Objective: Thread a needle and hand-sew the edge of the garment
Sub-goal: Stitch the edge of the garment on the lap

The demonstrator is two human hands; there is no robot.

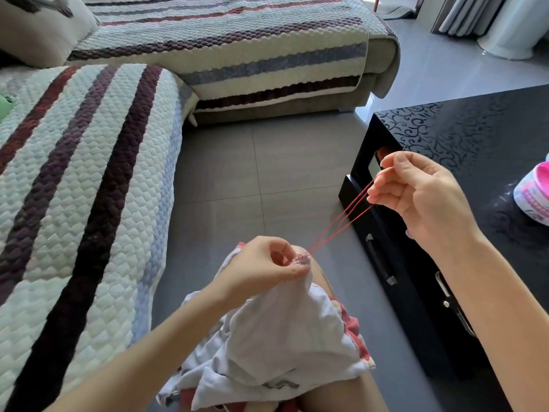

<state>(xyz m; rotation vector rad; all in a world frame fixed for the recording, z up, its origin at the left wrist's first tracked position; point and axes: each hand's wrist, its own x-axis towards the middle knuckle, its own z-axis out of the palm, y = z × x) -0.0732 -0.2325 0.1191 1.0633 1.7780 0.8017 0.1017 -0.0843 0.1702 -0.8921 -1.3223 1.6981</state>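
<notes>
The floor is made of big grey tiles. A long sofa bends round the corner, under a bumpy white cover with dark, red and blue stripes. A shiny black table with swirly patterns stands on the right, and one pink and white tub sits on it.

There are two hands, one needle, one garment and three lines of red thread pulled tight between the hands.

The garment is soft and white with a pink and red edge. It lies bunched up on the person's lap. The left hand pinches its top edge, right where the thread comes out. The right hand is held up by the table, and its thumb and finger pinch the thin needle
</notes>
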